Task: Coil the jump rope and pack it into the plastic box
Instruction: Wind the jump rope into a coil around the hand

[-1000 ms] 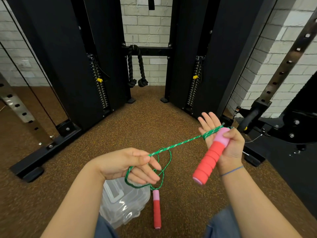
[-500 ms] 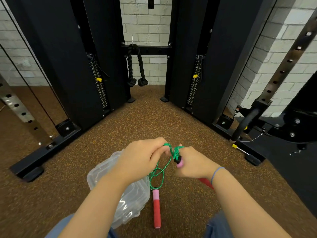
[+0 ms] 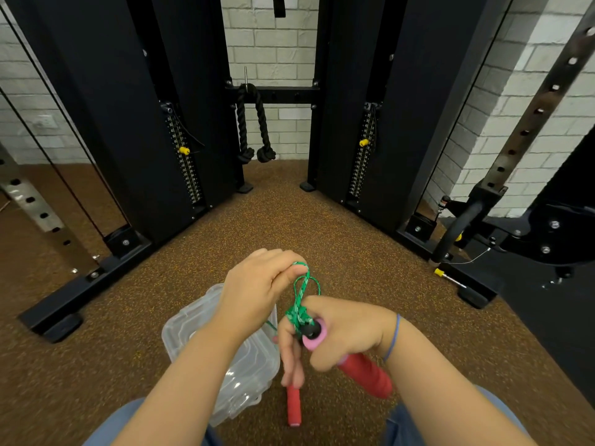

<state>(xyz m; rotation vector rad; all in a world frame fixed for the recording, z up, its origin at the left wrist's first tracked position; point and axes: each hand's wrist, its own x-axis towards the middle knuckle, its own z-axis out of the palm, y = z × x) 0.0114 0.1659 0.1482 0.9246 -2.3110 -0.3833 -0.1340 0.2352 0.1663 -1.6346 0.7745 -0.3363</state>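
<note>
Right now we have both hands close together above the speckled brown rubber floor. Our left hand is closed, pinching the top of a loop of the green braided jump rope between thumb and fingers. Just below and to its right, our right hand is wrapped around a red foam handle with a pink collar, with rope turns bunched at the black tip of that handle beside our forefinger. Beneath the right hand's fingers, the second red handle shows, pointing toward us; we cannot tell if it hangs or lies on the floor. Under our left wrist sits the clear plastic box with its lid on, resting on the floor.
</note>
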